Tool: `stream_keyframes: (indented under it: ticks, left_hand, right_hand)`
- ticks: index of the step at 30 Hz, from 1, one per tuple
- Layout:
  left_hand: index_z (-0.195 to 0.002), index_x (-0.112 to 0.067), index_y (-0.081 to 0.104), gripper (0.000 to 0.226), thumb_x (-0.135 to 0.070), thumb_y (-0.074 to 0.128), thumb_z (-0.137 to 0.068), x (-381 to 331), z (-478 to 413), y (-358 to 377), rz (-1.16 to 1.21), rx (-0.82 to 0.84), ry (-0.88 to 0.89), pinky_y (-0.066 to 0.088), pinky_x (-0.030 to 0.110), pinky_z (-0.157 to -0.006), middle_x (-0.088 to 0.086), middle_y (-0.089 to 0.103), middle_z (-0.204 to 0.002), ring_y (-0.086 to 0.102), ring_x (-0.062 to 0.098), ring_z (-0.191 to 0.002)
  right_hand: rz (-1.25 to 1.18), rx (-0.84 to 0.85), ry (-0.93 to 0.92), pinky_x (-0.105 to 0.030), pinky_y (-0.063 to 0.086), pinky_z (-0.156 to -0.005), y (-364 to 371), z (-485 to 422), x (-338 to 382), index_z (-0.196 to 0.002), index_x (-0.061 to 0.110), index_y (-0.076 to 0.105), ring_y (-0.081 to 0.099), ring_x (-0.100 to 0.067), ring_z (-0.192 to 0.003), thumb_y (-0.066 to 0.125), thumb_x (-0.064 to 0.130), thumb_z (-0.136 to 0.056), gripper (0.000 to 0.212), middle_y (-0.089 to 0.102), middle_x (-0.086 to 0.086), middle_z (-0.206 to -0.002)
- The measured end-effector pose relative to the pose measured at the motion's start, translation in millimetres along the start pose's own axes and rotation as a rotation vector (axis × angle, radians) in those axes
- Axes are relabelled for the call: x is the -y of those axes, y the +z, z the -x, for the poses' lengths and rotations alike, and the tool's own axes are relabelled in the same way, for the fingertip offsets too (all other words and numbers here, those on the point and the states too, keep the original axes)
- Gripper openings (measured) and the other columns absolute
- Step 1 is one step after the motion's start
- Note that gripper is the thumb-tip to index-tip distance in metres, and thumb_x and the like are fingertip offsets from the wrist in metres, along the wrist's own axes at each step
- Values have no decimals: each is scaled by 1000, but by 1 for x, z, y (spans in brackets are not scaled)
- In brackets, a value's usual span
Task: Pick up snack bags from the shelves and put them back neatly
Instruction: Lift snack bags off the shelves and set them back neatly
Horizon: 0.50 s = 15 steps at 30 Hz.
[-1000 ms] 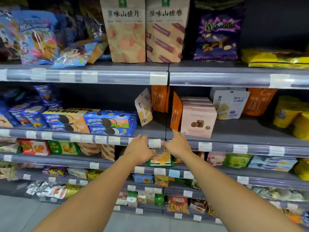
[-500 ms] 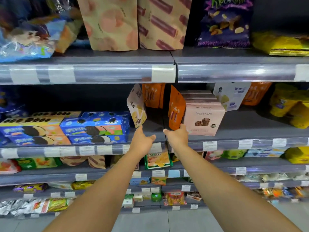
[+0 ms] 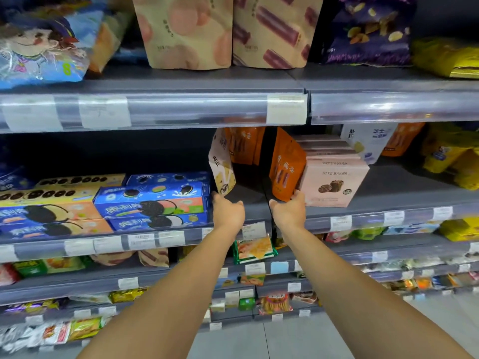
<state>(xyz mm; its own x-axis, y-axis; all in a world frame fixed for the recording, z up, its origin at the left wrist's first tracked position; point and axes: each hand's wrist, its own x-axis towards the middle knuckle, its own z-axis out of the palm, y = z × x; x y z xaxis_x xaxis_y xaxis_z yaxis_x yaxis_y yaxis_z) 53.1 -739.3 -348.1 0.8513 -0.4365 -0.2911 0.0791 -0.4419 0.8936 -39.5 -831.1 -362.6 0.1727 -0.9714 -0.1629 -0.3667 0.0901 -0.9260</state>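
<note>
Two hands are spread wide, holding nothing. The left hand (image 3: 228, 212) is just under the tilted cream bag (image 3: 221, 164). The right hand (image 3: 289, 209) touches the bottom corner of the tall orange bag (image 3: 286, 167) just above it. To that hand's right, a pink box (image 3: 334, 182) says NITZ BAKER.

Grey metal middle shelf (image 3: 404, 187), edged with a clear label rail (image 3: 363, 221). Carried stacked blue cardboard cookie boxes (image 3: 153, 200) at left, a tilted white printed pouch (image 3: 221, 164), an upright orange foil pouch (image 3: 286, 167) just beside a row of pink cardboard boxes (image 3: 334, 182), and yellow bags (image 3: 451, 156) at right.
</note>
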Motion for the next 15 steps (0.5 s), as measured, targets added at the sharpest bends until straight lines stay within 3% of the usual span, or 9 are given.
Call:
stream_keyframes:
  ticks: [4, 8, 11, 13, 15]
  left_hand:
    - [-154, -17, 6, 79, -17, 56, -93, -2, -7, 5, 19, -8, 21, 39, 45, -106, 13, 38, -151, 45, 37, -130]
    - [-145, -11, 34, 59, -14, 57, -90, -5, -16, 10, -32, -20, 60, 43, 45, -103, 16, 48, -140, 51, 36, -122]
    - [-134, -6, 44, 46, -17, 57, -91, -8, -25, 14, -33, -59, 42, 46, 44, -97, 19, 54, -130, 54, 37, -115]
    - [-132, -6, 43, 45, -21, 57, -91, -12, -31, 15, -27, -86, 33, 48, 41, -93, 20, 57, -127, 56, 39, -113]
    - [-143, -12, 35, 57, -23, 58, -92, -16, -38, 18, -6, -93, 57, 46, 37, -94, 18, 58, -131, 56, 38, -118]
  right_hand:
    - [23, 40, -48, -41, 48, -98, 0, -5, 0, -142, 16, 38, 61, -28, -109, 71, 21, -82, 68, 65, 0, -115]
    - [146, 56, -105, -35, 50, -92, 0, -13, 3, -132, 15, 50, 63, -28, -106, 70, 26, -83, 54, 67, -6, -116]
    - [166, 38, -121, -33, 48, -87, 2, -22, 10, -128, 11, 52, 63, -33, -106, 69, 27, -85, 49, 67, -11, -115]
    - [194, 37, -137, -36, 49, -87, 4, -28, 14, -125, 9, 54, 63, -36, -104, 67, 28, -86, 46, 68, -14, -112]
    - [207, 29, -144, -37, 51, -83, 5, -34, 20, -118, 9, 56, 64, -39, -99, 66, 30, -86, 40, 69, -16, -106]
